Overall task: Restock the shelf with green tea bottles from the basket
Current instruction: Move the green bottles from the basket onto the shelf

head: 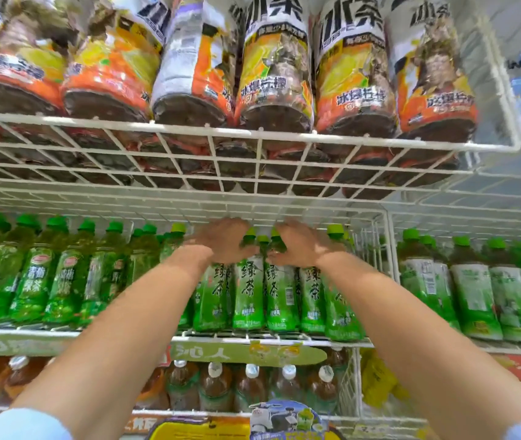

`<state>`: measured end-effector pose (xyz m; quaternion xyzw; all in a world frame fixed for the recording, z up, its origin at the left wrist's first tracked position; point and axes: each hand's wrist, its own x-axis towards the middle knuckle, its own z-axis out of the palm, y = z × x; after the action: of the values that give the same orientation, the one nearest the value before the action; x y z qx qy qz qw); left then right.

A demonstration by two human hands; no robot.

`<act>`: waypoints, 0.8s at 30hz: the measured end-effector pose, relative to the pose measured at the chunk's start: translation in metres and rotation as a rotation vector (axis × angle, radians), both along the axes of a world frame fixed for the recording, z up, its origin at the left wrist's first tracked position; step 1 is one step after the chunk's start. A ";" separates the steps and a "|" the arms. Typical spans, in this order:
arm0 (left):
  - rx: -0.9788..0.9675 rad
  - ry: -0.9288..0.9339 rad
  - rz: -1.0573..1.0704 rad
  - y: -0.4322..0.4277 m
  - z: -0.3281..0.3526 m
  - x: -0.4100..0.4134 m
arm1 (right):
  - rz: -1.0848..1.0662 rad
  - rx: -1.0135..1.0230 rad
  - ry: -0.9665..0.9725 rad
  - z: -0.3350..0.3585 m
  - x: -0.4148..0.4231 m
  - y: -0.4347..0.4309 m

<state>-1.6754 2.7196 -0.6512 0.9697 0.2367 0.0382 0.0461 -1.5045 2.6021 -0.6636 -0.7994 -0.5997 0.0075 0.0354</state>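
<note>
Pale sleeves (24, 423) sit nearest, at the bottom corners, and both bare forearms run up and inward to one spot. The right hand (303, 242) has its fingers curled tight round the neck of a bottle (280, 296), a narrow clasp just under the cap. Taking it by the neck looks sensible, since the rack (253, 134) hangs close above the grip and leaves little room to come in from the top.

The left hand (221, 241) lies curled over the tops just left of the grip. Blur hides whether it clasps a neck or only steadies the row, so I cannot tell.

The held bottle stands upright on the shelf (284, 339), shoulder to shoulder with other tea bottles (248, 293) on both sides of the grip, labels facing out. I judge the step to be seating or squaring a bottle in the front row. The basket is out of view.

Below the grip stand brown bottles (214, 385). Above it, on the rack, orange bottles (275, 74) are seen from beneath.
</note>
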 end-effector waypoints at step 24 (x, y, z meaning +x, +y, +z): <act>-0.134 -0.169 0.048 0.010 -0.014 0.024 | 0.134 -0.162 0.063 0.015 0.029 0.018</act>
<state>-1.6511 2.7294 -0.6650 0.9518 0.2571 0.1052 0.1299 -1.4754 2.6203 -0.6490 -0.7571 -0.6479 0.0832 -0.0111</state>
